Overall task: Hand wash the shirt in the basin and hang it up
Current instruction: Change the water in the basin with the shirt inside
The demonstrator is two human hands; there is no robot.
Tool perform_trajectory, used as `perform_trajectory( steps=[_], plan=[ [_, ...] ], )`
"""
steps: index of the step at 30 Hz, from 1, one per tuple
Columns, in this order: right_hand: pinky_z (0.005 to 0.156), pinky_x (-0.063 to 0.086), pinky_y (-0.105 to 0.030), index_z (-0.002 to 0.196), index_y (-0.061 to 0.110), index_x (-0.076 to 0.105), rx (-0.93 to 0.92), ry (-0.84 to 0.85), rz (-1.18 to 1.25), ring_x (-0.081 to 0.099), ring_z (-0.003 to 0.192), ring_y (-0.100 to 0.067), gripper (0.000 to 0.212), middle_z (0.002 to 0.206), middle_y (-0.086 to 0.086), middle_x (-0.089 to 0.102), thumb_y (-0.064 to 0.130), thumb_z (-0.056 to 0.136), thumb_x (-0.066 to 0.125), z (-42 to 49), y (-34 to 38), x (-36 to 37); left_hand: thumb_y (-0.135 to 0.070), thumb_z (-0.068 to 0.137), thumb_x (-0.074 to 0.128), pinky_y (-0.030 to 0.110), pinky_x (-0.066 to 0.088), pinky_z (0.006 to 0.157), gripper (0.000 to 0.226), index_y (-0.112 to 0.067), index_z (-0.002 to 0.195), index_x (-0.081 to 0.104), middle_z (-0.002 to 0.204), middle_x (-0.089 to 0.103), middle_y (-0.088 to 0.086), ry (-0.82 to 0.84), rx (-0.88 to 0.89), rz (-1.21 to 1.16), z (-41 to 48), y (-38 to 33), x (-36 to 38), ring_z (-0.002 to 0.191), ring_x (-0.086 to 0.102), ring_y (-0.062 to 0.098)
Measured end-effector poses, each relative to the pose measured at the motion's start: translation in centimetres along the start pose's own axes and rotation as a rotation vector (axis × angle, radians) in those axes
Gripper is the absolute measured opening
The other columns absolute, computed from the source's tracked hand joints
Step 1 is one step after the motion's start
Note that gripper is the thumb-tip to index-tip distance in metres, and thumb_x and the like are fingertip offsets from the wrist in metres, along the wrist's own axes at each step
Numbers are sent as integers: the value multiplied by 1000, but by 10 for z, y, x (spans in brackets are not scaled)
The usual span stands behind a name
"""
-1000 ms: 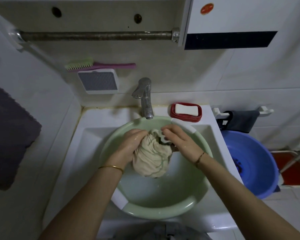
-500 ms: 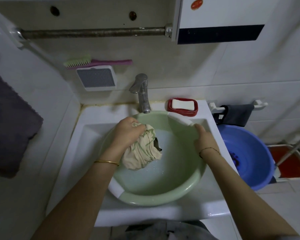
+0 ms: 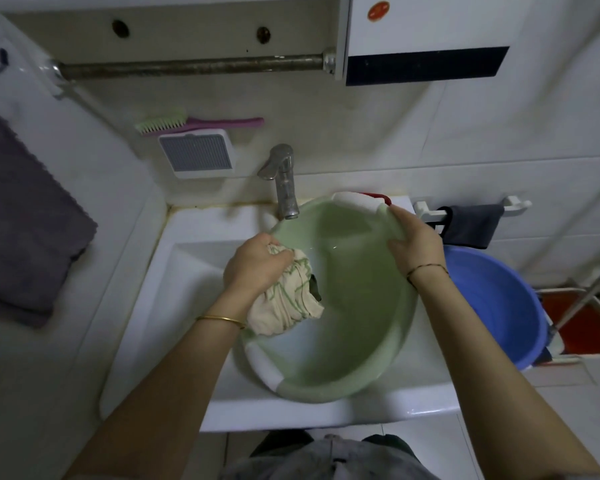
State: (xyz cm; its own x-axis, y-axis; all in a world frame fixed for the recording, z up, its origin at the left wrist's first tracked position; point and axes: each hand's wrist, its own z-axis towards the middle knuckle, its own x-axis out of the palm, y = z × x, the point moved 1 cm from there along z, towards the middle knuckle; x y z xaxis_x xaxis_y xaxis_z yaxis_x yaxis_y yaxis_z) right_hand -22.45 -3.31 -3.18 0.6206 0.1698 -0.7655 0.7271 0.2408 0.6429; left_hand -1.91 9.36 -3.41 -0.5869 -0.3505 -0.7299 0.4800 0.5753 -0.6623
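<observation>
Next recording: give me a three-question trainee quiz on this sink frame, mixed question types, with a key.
1. True or false: the left hand grips the bunched shirt while the right hand holds the rim of the green basin.
2. Multiple choice: where does the blue bucket stand? A) inside the sink B) on the floor right of the sink C) on the rail above
3. Fill in: the green basin's far right side is raised, so it sits ____ in the white sink.

Key: 1 true; 2 B; 3 tilted
</observation>
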Motion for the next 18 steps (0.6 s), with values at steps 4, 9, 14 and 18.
perform_trajectory(
  steps=[4,9,14,18],
  plan=[
    [94,30,-19,138,18,46,-65,-54,44,49,123,-26,53,135,-7,54,5,88,57,0,15,-16,-41,77,63,33,49,85,22,-29,95,58,105,65,0,2,2,-2,-3,-3,1,98,60,25],
    [100,30,-22,136,12,49,-105,-83,60,48,125,-25,49,135,-8,54,9,88,60,-3,24,-29,-40,76,64,33,48,85,21,-29,93,57,105,64,1,0,21,-20,-6,-11,5,99,60,25],
    [103,31,-26,134,11,51,-127,-101,54,49,125,-24,46,134,-8,55,14,89,61,-5,37,-36,-37,78,64,34,49,89,23,-26,99,60,109,64,2,-10,22,-45,-7,-18,10,102,59,25],
    [99,33,-25,134,13,52,-123,-104,67,50,123,-25,44,131,-8,57,16,90,60,-8,46,-34,-37,78,63,35,48,90,31,-24,106,61,112,64,3,-13,17,-41,-8,-17,10,104,58,25]
  ],
)
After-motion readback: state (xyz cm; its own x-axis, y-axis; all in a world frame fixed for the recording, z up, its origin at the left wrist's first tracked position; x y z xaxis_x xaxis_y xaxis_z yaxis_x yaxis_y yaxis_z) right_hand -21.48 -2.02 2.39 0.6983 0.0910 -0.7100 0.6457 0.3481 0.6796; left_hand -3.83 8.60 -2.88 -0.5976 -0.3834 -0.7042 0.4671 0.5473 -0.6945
